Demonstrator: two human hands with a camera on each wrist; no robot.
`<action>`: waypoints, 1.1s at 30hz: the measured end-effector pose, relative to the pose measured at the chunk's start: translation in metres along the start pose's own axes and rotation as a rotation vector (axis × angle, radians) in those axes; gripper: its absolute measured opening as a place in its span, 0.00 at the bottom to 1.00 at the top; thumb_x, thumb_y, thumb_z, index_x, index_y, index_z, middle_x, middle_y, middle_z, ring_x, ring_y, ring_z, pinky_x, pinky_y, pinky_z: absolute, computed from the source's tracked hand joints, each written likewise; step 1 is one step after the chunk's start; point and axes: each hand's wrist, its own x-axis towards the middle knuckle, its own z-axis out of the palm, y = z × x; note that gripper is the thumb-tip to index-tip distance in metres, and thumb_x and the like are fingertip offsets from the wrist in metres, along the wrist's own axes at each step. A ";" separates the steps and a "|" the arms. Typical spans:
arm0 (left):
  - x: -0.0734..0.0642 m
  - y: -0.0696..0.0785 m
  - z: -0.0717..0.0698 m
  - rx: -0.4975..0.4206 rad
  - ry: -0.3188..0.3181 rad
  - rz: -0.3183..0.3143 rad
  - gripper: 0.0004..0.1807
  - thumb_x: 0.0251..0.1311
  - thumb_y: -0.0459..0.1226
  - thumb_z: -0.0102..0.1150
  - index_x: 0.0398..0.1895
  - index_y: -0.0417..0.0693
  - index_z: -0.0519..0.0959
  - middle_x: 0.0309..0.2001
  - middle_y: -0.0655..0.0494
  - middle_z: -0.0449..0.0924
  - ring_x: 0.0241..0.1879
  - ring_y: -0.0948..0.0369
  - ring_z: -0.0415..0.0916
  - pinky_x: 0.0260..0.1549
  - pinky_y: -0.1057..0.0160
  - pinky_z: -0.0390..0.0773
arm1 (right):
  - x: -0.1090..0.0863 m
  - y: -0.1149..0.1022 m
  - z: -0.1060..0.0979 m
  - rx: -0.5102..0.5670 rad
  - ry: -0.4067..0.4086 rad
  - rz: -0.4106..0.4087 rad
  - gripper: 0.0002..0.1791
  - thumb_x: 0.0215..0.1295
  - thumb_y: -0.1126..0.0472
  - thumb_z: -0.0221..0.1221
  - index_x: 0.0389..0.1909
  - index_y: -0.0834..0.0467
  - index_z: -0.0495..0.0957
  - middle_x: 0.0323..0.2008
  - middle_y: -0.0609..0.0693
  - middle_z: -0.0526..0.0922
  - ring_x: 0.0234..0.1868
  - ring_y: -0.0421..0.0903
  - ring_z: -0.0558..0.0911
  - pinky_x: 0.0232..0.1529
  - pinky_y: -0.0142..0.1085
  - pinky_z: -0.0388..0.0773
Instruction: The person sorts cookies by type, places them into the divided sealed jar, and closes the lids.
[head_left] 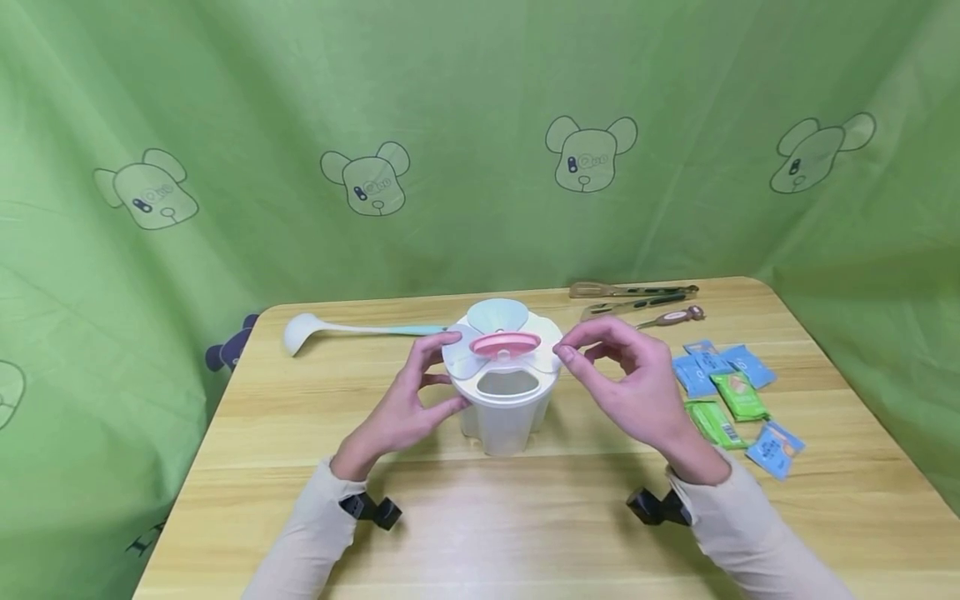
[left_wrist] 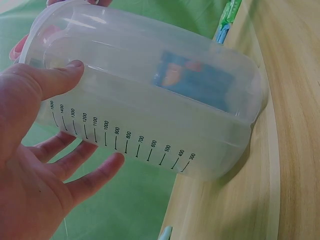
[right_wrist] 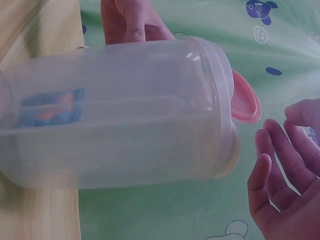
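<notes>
A translucent storage canister [head_left: 504, 427] with measuring marks stands upright on the table. Its white lid [head_left: 543, 360] carries rounded petal flaps, and one pink flap [head_left: 510, 343] is tipped up; in front of it an opening shows in the lid. Through the canister wall a blue packet [right_wrist: 52, 107] is visible inside. My left hand [head_left: 397, 408] grips the canister's left side near the top, thumb toward the front and fingers round the far side. Just off the lid's right edge, my right hand [head_left: 626, 379] hovers with fingers loosely bent and holds nothing.
Blue and green snack packets [head_left: 738, 396] lie on the right of the wooden table [head_left: 495, 533]. Brown tongs [head_left: 637, 298] and a brown-handled utensil [head_left: 675, 317] are at the back right. A white ladle [head_left: 337, 327] lies back left. Green curtain [head_left: 480, 233] hangs behind.
</notes>
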 end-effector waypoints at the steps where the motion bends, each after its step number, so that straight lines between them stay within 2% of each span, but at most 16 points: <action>1: 0.000 0.000 0.000 -0.001 0.001 -0.002 0.48 0.60 0.24 0.75 0.80 0.48 0.60 0.81 0.43 0.64 0.72 0.41 0.75 0.63 0.51 0.89 | 0.000 0.001 -0.001 0.000 0.004 0.001 0.11 0.64 0.79 0.68 0.42 0.64 0.87 0.40 0.40 0.90 0.39 0.37 0.87 0.44 0.25 0.87; 7: 0.000 0.000 0.000 0.001 0.004 -0.001 0.47 0.60 0.23 0.75 0.80 0.47 0.60 0.81 0.42 0.63 0.72 0.40 0.75 0.63 0.49 0.89 | 0.000 0.013 -0.012 -0.038 0.026 0.032 0.09 0.66 0.78 0.68 0.43 0.65 0.87 0.41 0.38 0.90 0.40 0.36 0.88 0.45 0.24 0.87; 12: -0.001 0.000 -0.001 -0.001 0.003 -0.009 0.48 0.60 0.23 0.74 0.80 0.47 0.60 0.82 0.43 0.63 0.73 0.41 0.75 0.63 0.49 0.89 | 0.006 0.037 -0.029 -0.077 0.058 0.131 0.06 0.70 0.72 0.68 0.46 0.66 0.86 0.39 0.36 0.90 0.39 0.35 0.88 0.43 0.22 0.87; 16: 0.000 0.000 0.000 -0.002 0.001 -0.012 0.48 0.60 0.23 0.74 0.80 0.48 0.60 0.81 0.43 0.63 0.73 0.41 0.75 0.63 0.49 0.89 | 0.008 0.059 -0.046 -0.102 0.089 0.225 0.09 0.73 0.67 0.68 0.49 0.67 0.85 0.38 0.32 0.89 0.39 0.33 0.87 0.41 0.21 0.86; 21: 0.001 0.001 0.000 0.001 0.000 0.000 0.48 0.60 0.23 0.75 0.80 0.47 0.60 0.81 0.42 0.63 0.72 0.41 0.75 0.63 0.51 0.89 | 0.005 0.081 -0.070 -0.183 0.102 0.329 0.12 0.76 0.60 0.68 0.52 0.64 0.85 0.39 0.29 0.87 0.41 0.31 0.85 0.42 0.18 0.85; 26: 0.001 0.001 0.000 0.007 0.000 0.011 0.48 0.60 0.23 0.74 0.80 0.47 0.60 0.81 0.40 0.63 0.71 0.40 0.75 0.62 0.52 0.89 | 0.002 0.102 -0.090 -0.246 0.106 0.374 0.13 0.77 0.58 0.67 0.53 0.63 0.85 0.38 0.28 0.86 0.41 0.29 0.84 0.42 0.16 0.83; 33: 0.000 0.001 0.000 -0.002 -0.002 -0.005 0.48 0.60 0.23 0.75 0.80 0.47 0.60 0.81 0.41 0.63 0.72 0.41 0.75 0.63 0.51 0.89 | -0.005 0.125 -0.112 -0.343 0.099 0.437 0.15 0.78 0.55 0.66 0.54 0.62 0.84 0.38 0.24 0.84 0.40 0.28 0.83 0.42 0.15 0.81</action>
